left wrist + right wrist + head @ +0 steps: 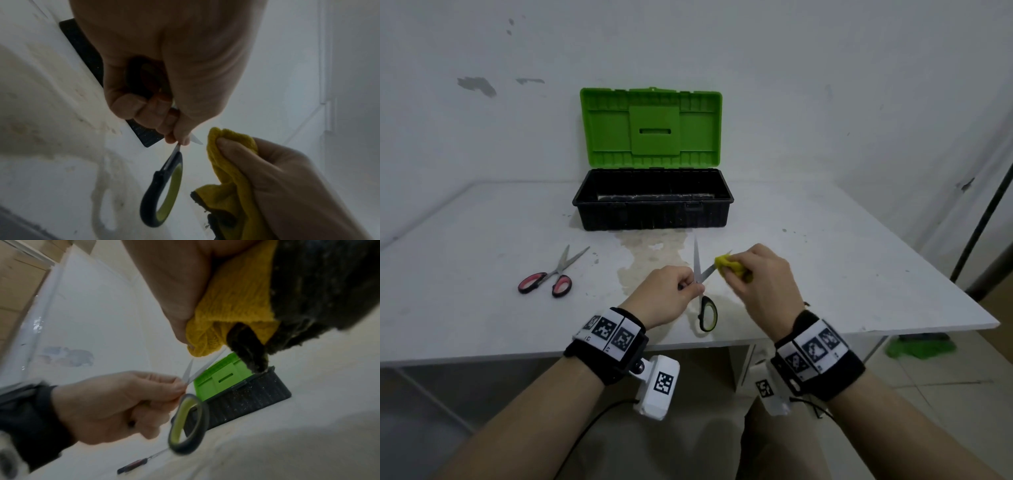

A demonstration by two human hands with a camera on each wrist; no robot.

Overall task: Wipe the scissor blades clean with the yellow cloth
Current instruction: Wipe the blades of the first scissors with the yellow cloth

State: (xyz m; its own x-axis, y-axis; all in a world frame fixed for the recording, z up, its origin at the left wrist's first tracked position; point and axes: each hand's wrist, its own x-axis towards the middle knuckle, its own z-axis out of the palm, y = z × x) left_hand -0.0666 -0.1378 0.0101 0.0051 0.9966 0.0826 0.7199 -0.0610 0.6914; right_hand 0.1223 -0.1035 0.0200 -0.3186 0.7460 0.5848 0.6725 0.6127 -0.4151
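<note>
Green-handled scissors [707, 313] hang above the table's front middle with their blades spread. My left hand [666, 294] grips them by one handle and the pivot; the free handle loop [162, 193] dangles below. The left blade [695, 260] points up and away. My right hand [760, 274] holds the bunched yellow cloth [731, 265] wrapped around the right blade near its tip, which pokes out past the cloth. In the right wrist view the cloth [232, 308] sits on that blade [205, 366], and my left hand [123, 402] is below it.
A second pair of scissors with red handles [548, 279] lies at the left. An open toolbox [652, 205] with a green lid [652, 126] stands behind my hands. A dried stain [650, 253] marks the white table [482, 322].
</note>
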